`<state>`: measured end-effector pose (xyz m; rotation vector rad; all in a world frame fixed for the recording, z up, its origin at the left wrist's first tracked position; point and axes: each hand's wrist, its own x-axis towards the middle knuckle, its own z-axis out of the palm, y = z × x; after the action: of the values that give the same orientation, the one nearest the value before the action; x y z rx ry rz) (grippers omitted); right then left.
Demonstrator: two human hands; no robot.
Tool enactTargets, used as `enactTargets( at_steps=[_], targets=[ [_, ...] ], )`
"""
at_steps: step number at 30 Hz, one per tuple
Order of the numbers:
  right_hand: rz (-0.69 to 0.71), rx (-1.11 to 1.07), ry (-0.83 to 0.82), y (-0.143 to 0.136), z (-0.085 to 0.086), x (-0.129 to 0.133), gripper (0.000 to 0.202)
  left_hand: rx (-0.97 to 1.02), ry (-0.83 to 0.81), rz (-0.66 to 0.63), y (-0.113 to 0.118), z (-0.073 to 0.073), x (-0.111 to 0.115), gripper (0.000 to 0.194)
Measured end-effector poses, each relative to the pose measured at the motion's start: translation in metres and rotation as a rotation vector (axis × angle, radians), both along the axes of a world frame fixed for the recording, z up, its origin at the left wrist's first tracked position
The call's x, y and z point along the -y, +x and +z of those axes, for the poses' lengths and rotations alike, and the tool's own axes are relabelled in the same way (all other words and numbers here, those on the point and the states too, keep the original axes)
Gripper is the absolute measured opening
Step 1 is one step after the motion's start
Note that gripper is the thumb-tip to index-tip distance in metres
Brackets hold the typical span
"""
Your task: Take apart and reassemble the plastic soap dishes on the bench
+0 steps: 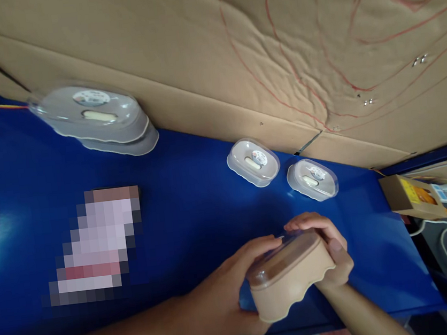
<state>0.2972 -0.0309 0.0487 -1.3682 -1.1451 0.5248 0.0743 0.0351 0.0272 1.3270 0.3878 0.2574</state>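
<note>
Between my two hands is a beige oval plastic box with a clear lid [297, 283], held tilted above the blue tabletop, its wavy edge facing me. My left hand [229, 288] grips its left end, thumb along the lid side and fingers round the lower edge. My right hand [336, 254] wraps the right end, with some fingers over the far side. Just beyond are two whitish oval boxes with clear lids, one nearer the middle [244, 170] and one to its right [324, 191], each showing a round label and a pale oblong piece.
A stack of larger-looking clear-lidded boxes [123, 138] stands at the back left against a cardboard wall [179, 59] with red lines. A pixelated phone-like object [98, 235] lies on the blue table [179, 205]. Off the right edge are a small carton [410, 197] and white cables [445, 255].
</note>
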Motion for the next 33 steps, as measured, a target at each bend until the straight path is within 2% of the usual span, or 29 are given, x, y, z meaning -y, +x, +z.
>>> enactTargets(
  at_steps=[4,6,8,10,14,16,18,21,24,28,33],
  targets=[
    [0.077,0.199,0.102,0.002,-0.002,0.010,0.048,0.109,-0.329,-0.101,0.003,0.006,-0.003,0.105],
    [0.154,0.290,0.184,0.003,-0.008,0.016,0.045,0.116,-0.346,-0.077,0.004,0.009,-0.005,0.092],
    [0.197,0.351,0.233,0.004,-0.017,0.018,0.042,0.083,-0.209,-0.014,0.001,0.013,-0.010,0.080],
    [0.175,0.392,0.216,0.006,-0.024,0.015,0.044,-0.004,0.095,0.100,-0.004,0.018,-0.021,0.073],
    [0.053,0.405,-0.016,0.011,-0.035,-0.002,0.053,-0.280,0.897,0.511,-0.017,0.025,-0.055,0.061],
    [0.029,0.421,-0.141,0.013,-0.038,-0.011,0.051,-0.422,1.154,0.659,-0.022,0.023,-0.072,0.057],
    [0.030,0.449,-0.218,0.014,-0.040,-0.015,0.050,-0.569,1.320,0.712,-0.025,0.019,-0.085,0.055],
    [0.085,0.479,-0.278,0.012,-0.043,-0.017,0.051,-0.762,1.444,0.708,-0.028,0.014,-0.096,0.056],
    [0.145,0.513,-0.298,0.009,-0.044,-0.016,0.052,-0.861,1.455,0.693,-0.029,0.011,-0.101,0.063],
    [0.161,0.543,-0.281,0.009,-0.046,-0.017,0.052,-0.887,1.480,0.711,-0.031,0.008,-0.104,0.072],
    [0.155,0.548,-0.282,0.013,-0.048,-0.020,0.050,-0.876,1.440,0.727,-0.032,0.009,-0.101,0.071]
  ],
)
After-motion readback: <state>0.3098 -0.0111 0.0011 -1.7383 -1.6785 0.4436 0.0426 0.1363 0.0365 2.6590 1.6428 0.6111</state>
